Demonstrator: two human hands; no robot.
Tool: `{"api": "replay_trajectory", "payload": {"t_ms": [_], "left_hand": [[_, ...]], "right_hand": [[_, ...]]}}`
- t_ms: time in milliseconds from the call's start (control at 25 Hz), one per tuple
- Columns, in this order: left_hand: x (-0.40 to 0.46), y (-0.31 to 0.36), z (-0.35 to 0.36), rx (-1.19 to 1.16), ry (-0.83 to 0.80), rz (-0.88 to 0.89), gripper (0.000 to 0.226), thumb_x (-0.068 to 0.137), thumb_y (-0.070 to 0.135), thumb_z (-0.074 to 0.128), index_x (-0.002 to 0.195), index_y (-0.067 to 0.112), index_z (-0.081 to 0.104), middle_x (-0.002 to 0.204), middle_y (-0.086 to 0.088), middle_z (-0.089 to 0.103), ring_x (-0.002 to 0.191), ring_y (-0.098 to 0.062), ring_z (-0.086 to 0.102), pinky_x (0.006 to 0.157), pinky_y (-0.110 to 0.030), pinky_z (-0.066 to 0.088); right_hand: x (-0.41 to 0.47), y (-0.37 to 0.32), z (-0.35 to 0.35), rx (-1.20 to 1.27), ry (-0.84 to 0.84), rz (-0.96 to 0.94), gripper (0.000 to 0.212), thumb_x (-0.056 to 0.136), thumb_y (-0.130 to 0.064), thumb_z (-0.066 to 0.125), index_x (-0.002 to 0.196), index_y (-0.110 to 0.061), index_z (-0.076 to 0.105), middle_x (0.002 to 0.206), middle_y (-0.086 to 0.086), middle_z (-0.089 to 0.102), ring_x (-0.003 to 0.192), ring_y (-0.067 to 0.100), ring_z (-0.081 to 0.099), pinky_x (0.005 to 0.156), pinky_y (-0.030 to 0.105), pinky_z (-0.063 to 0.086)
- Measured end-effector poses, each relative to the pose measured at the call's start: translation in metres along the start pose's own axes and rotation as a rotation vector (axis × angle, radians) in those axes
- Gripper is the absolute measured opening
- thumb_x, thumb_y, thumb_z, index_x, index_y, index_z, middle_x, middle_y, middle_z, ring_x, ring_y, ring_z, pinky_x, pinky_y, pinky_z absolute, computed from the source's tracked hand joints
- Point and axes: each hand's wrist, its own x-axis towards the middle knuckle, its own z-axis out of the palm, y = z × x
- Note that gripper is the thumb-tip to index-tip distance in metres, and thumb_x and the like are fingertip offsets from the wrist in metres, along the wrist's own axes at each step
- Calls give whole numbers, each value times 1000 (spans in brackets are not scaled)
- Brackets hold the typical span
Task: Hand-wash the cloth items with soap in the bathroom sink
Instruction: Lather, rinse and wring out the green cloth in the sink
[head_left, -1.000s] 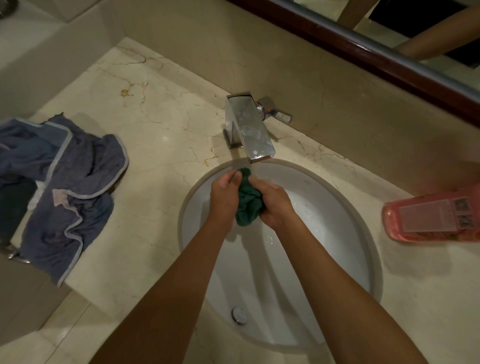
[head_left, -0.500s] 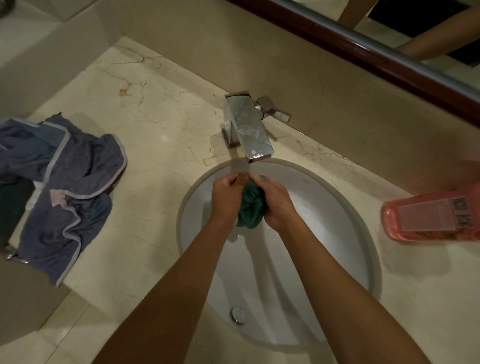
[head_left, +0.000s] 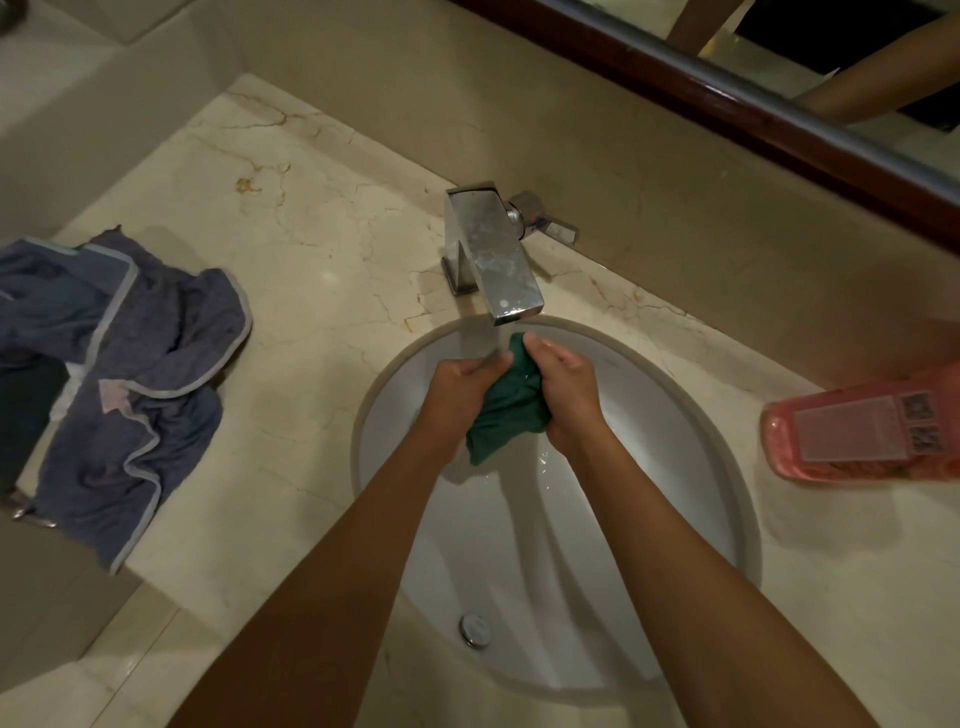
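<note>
Over the white oval sink (head_left: 675, 519), both hands are bunched round a small green cloth (head_left: 506, 410), held just under the spout of the square chrome faucet (head_left: 491, 249) at the far side of the bowl. The left hand (head_left: 460, 387) has its fingers curled into the cloth's left side, and the right hand (head_left: 563, 387) grips the right side with the thumb up near the top fold; the wad sits squeezed between them, its lower end hanging loose toward the near side. A thin stream of water falls from the spout onto the cloth's top edge by the left fingers. The bowl holds no standing water that I can see, only wet streaks and drops below the hands, and its round metal drain plug (head_left: 474, 629) shows at the near end. On the marble surface (head_left: 322, 291) well to the left lies a crumpled blue-grey garment with pale trim (head_left: 140, 364). At the right edge, lying on its side, is a clear bottle of pink liquid soap (head_left: 862, 426), its label facing up.
</note>
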Motion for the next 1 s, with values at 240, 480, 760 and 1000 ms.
{"api": "replay_trajectory", "payload": {"t_ms": [240,480,760,1000], "left_hand": [[3,0,-3,-151,84,-34,29,106,17,44,89,11,68,80,-7,74,79,-27,70,77,-40,58],[2,2,-16,-354,144,-42,20,105,22,47,108,11,65,101,-16,73,89,-31,70,84,-46,58],[2,-8,-15,-278,150,-69,43,98,45,56,122,10,64,113,-18,71,104,-38,69,91,-54,58],[1,1,-12,90,-73,-72,49,83,49,78,99,3,72,90,-18,76,81,-34,74,81,-45,62]], "right_hand": [[1,-3,-5,40,-19,29,17,96,-18,66,107,-7,74,99,16,75,87,27,72,79,38,61],[-3,0,-10,-260,-193,209,34,95,-39,66,107,-7,74,98,11,77,92,28,74,83,40,60],[-6,-5,-7,-45,-201,73,25,95,-22,64,108,-2,71,89,5,71,84,17,65,69,25,54],[-5,-8,9,-102,-127,40,11,90,-13,70,96,-5,75,80,6,73,70,13,69,62,21,57]]}}
